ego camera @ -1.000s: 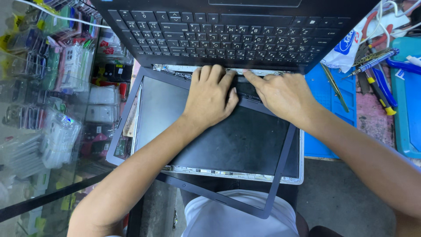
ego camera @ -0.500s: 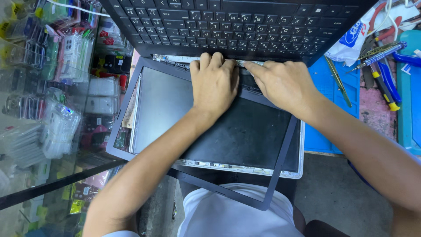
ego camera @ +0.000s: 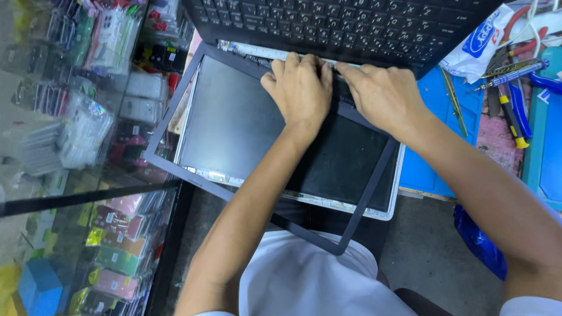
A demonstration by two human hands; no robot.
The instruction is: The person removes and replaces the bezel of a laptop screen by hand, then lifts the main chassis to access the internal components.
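Observation:
An opened laptop lies flat with its black keyboard [ego camera: 351, 20] at the top and its dark screen panel [ego camera: 234, 126] toward me. A thin black screen bezel [ego camera: 369, 193] sits loose and skewed over the panel, overhanging the counter edge. My left hand [ego camera: 301, 88] presses palm-down on the bezel's hinge-side strip, fingers curled at the edge. My right hand [ego camera: 383, 93] lies beside it, fingertips pushing into the same strip by the hinge.
A glass display case [ego camera: 76, 146] with packaged phone cases fills the left. To the right lie a blue mat [ego camera: 430, 169], screwdrivers [ego camera: 515, 73], pliers with red handles and a white-and-blue plastic bag [ego camera: 477, 41]. A blue bag [ego camera: 480, 243] sits on the floor.
The view has shifted, so the laptop sits higher in frame. Both hands stay on the hinge-side bezel strip, fingers working slightly along it.

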